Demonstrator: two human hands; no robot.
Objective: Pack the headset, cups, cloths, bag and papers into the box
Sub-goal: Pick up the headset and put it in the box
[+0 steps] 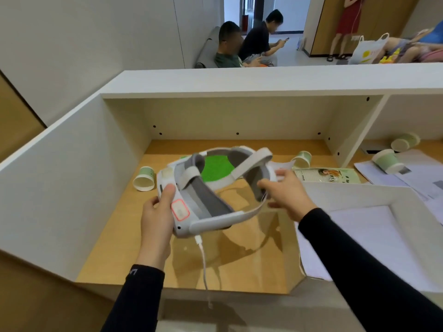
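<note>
I hold a white and grey headset (206, 202) in the air above the wooden desk, with its white cable (203, 259) hanging down. My left hand (157, 216) grips its front visor part. My right hand (287, 195) holds the rear strap end. A green cloth (217, 167) lies on the desk behind the headset. Paper cups lie tipped over: one at the left (144, 178), one behind my right hand (302, 159), two at the right (387, 161) (405, 142). The open white box (395, 202) sits at the right, with papers (414, 173) and a printed bag (328, 175) behind it.
White partition walls (72, 178) enclose the wooden desk (134, 248) on the left and back, with a divider (354, 140) at the right. Beyond the partition, people sit on a sofa (206, 51) and one stands by a white carrier bag (366, 51).
</note>
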